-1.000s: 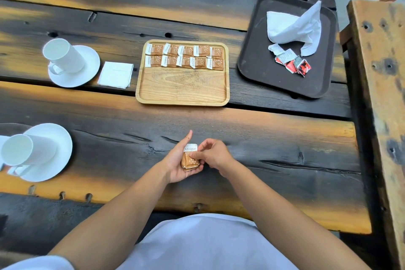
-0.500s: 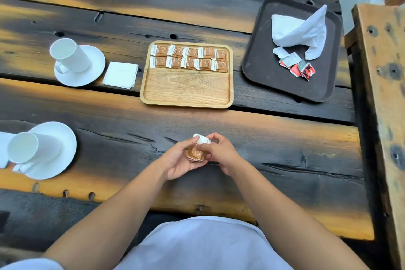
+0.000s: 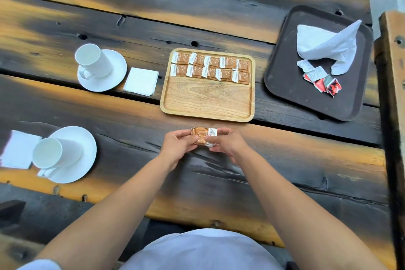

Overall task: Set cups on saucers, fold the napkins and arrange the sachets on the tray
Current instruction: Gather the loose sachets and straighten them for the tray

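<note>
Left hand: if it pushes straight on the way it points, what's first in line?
The right hand, pinching the other end of the same sachet stack. Past it, probably the wooden tray's near rim; height is unclear.

sachets (image 3: 210,67) in two rows on tray's (image 3: 207,103) far half, perhaps overlapping

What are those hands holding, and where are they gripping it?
A small stack of brown sachets: the left hand pinches its brown end, the right hand its white end.
</note>
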